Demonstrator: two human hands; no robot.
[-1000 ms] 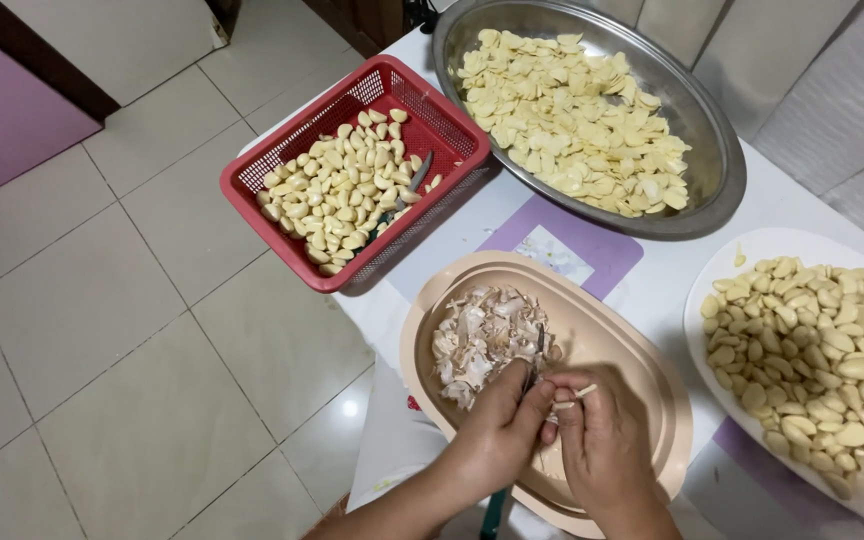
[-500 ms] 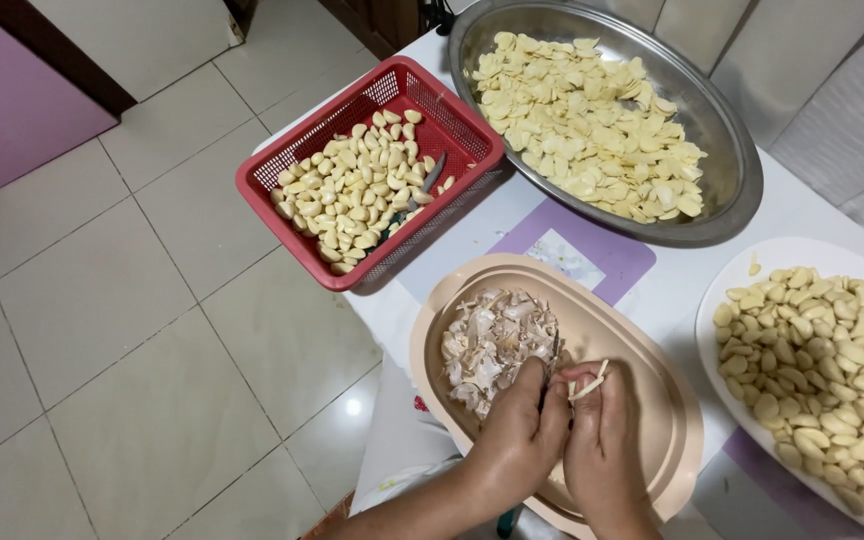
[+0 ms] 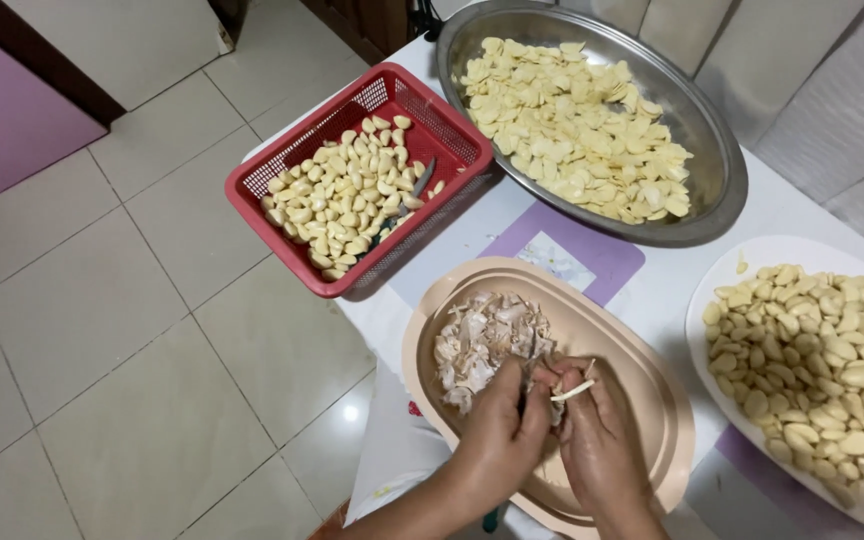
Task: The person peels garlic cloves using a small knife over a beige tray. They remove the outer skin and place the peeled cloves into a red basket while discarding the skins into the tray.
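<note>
— What do we have in our hands over the beige oval tray (image 3: 652, 400)?

— Our left hand (image 3: 500, 430) and right hand (image 3: 600, 452) are pressed together above the tray's near half, fingers curled around a garlic clove (image 3: 572, 391); a pale sliver of it sticks out between the fingertips. A dark handle shows below our left hand, but we cannot tell what tool it belongs to.

— And what lies in the tray itself?

— A heap of papery garlic skins (image 3: 487, 340) sits in the tray's far left part, just beside our knuckles.

— What do we see around the tray?

— Beyond the tray to the left stands a red plastic basket (image 3: 282, 225) with peeled cloves heaped inside, and a knife (image 3: 407, 195) lies among them. Beyond the tray to the right sits a large steel bowl (image 3: 717, 165) filled with sliced garlic (image 3: 572, 120). Right of the tray, a white plate (image 3: 707, 300) holds a pile of whole cloves (image 3: 822, 350). Between the tray and the steel bowl lies a purple mat (image 3: 607, 255), partly under the tray's far edge.

— And left of the tray?

— The tiled floor (image 3: 102, 350), past the edge of the white table (image 3: 787, 210).
</note>
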